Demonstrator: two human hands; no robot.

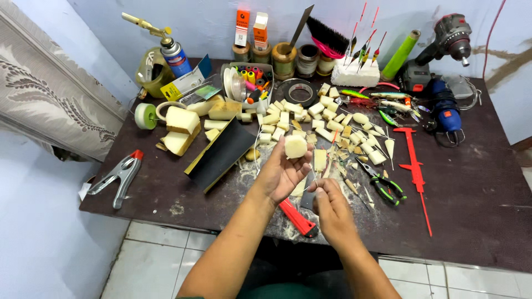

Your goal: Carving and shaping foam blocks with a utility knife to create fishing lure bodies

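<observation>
My left hand (281,173) holds up a small rounded piece of pale foam (295,147) between thumb and fingertips, above the dark brown table (476,210). Just below and to the right, my right hand (330,204) pinches a thin wire or needle that points up toward the foam piece. A red utility knife (298,219) lies on the table under my hands. Several cut pale foam blocks (288,117) and shavings are scattered behind the hands.
A black sanding block (220,154) lies left of my hands, bigger foam chunks (182,128) beyond it. Green-handled pliers (382,184) and a red caliper (414,166) lie to the right. A metal clamp (118,176), gas torch (173,54), fishing floats (363,47) and power tools (443,105) ring the table.
</observation>
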